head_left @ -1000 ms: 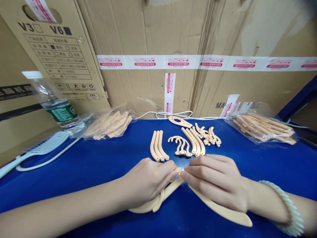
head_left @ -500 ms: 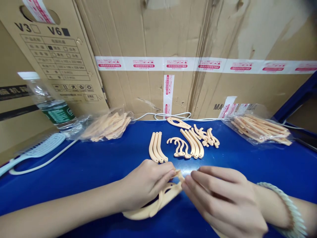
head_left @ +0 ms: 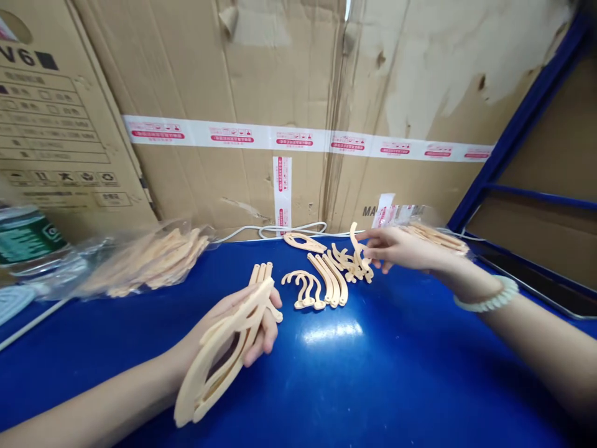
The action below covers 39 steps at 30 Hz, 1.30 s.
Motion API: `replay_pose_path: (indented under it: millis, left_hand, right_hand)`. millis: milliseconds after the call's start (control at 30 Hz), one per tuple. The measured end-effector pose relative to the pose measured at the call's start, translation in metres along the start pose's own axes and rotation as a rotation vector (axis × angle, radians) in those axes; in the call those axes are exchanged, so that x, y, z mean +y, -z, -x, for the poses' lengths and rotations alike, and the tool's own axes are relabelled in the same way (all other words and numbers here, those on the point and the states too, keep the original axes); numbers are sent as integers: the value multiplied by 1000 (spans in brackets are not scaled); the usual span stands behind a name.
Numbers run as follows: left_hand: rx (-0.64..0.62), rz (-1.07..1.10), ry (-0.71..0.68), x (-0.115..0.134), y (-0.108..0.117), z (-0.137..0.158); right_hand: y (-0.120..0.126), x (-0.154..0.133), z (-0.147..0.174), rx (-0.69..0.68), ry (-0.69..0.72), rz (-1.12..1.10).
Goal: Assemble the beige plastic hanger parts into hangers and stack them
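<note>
My left hand [head_left: 265, 333] is closed around a folded beige plastic hanger [head_left: 193, 379], which tilts up toward the boxes above the near left of the table. My right hand [head_left: 401, 247] reaches to the loose hanger pieces at the back, its thumb and fingers pinching a curved hanger hook [head_left: 354, 235] that stands up from a small pile of similar pieces [head_left: 345, 258]. Left of that pile lie several curved hanger arms [head_left: 330, 283] and a few hooks [head_left: 308, 291] in a row. Three more arms [head_left: 262, 272] are partly hidden behind my left hand.
A beige hanger frame [head_left: 303, 241] lies by a white cable [head_left: 291, 230]. Bags of beige parts rest on the left [head_left: 161, 261] and right [head_left: 438, 238]. A bottle [head_left: 30, 239] stands far left, a dark flat device [head_left: 536, 286] right. Cardboard boxes [head_left: 209, 186] wall the back.
My hands have parted. My right hand has moved away to the back pile and taken a hook there. My left hand has raised and turned the hanger. The view has shifted right.
</note>
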<state>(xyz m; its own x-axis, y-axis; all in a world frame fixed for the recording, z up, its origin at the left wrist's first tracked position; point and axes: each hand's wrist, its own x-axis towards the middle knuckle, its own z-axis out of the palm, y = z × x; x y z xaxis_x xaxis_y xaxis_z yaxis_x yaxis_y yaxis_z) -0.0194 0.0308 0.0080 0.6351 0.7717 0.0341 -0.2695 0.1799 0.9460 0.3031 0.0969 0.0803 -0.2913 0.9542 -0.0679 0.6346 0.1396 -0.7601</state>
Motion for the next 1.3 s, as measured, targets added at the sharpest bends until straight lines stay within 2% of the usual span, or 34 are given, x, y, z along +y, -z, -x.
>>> replay_pose_path:
  millis: [100,200,300,400,467,567,633,700,733,800,867,933,1033,1133,1200,1300]
  left_hand:
    - [4,77,-43,1,2,2]
    - [104,114,-21,3,-3,5]
    - [252,105,50,9,-13,7]
    - [324,74,81,13,-19,7]
    - [320,64,85,12,-20,7]
    - [312,63,74,9,-19,6]
    - [316,53,62,8,-19,5]
    - [329,55,51,7,-20,5]
    - [339,59,51,7,-22,5]
    - [354,61,51,7,-24,5]
    - [358,41,53,7,-26,6]
    - [361,18,55,7,-28,6]
    - [370,33,53,7,-30,6]
    - [362,45,23,5,-32,7]
    - [320,-50,12,3,-34,8]
    - [245,-284,-13,0,-35,11]
  right_hand:
    - [-1,11,-6,-64,-105,26]
    - [-5,11,-8,-77,-137,178]
    - [-9,8,-7,49,-99,445]
    - [-17,6,-5,266,-48,597]
    - [-29,3,0,431,86,692]
    - [-52,-6,14,568,514,725]
    - [-69,-15,28,557,776,660]
    - [-85,-24,43,513,954,582]
    - [-93,-29,50,463,1032,530]
    - [-106,-35,61,258,1145,434]
    - [-117,-39,68,11,1183,393]
    - [-125,-39,70,-111,1193,414]
    - [-132,-36,69,-93,1203,473]
    - [-133,-35,68,-86,1135,481]
    - [-133,-36,67,-83,1105,483]
    - [-133,-35,67,-25,1137,507]
